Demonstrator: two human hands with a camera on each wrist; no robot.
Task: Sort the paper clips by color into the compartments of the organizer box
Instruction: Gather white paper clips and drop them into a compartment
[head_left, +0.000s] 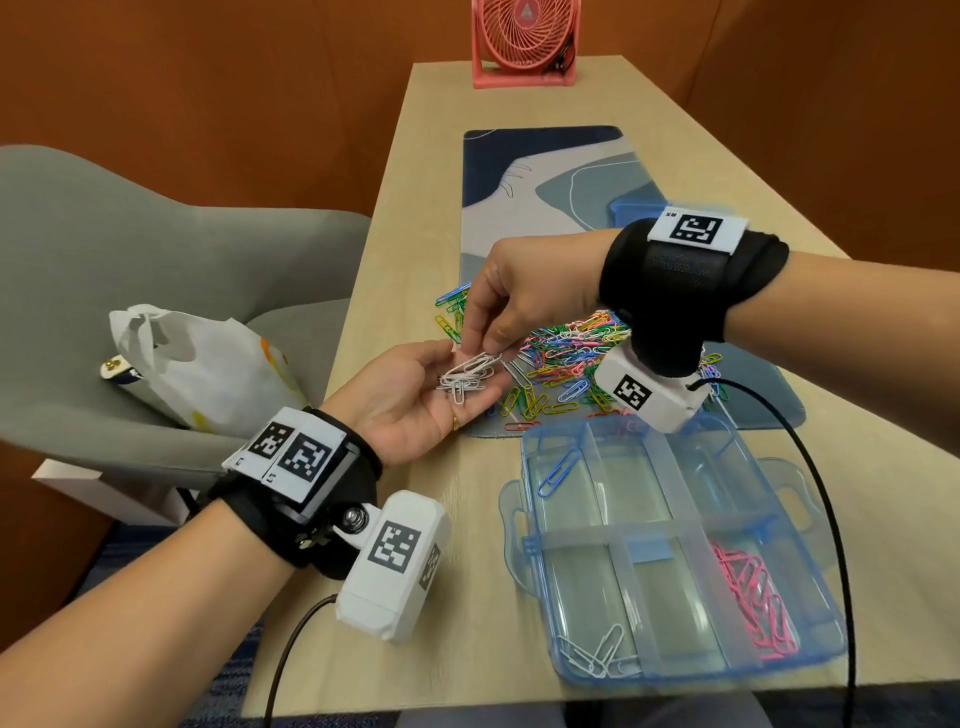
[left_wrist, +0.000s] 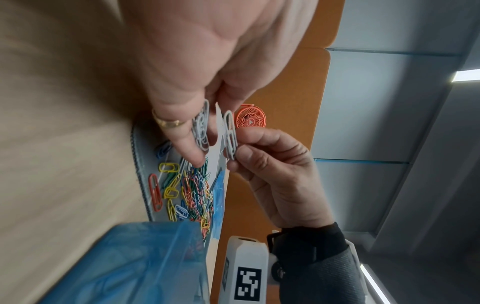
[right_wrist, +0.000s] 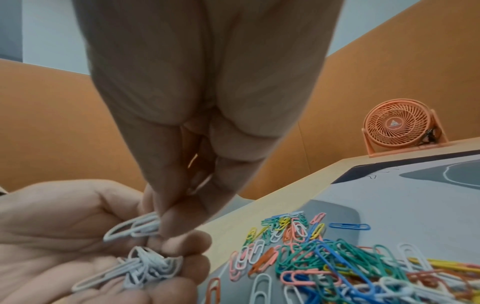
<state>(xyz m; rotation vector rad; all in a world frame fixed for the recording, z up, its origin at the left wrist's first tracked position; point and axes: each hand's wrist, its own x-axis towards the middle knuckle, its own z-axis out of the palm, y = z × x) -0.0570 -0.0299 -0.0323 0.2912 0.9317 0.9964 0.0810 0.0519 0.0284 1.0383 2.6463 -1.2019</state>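
So the white paper clips (head_left: 466, 376) are sitting in a little tangle on the left hand (head_left: 415, 400), which is turned palm up with the fingers relaxed and slightly cupped, basically working as a tray so a bunch can go into the box in one trip. The right hand (head_left: 524, 296) comes down from above, thumb and fingertips pinched on one or two more white clips (left_wrist: 230, 133) right at the edge of that palm, looks like it's adding them to the handful. The source is the mixed pile (head_left: 576, 358) of green, yellow, blue, pink and orange clips spread on the desk mat (head_left: 545, 171), just beyond the hands. The organizer box (head_left: 670, 545) is open on the table nearer the person: a few white clips in the near-left compartment, pink ones near-right, one blue far-left. My guess is the white handful ends up near-left. A pink fan (head_left: 524, 41) sits at the table's far end.
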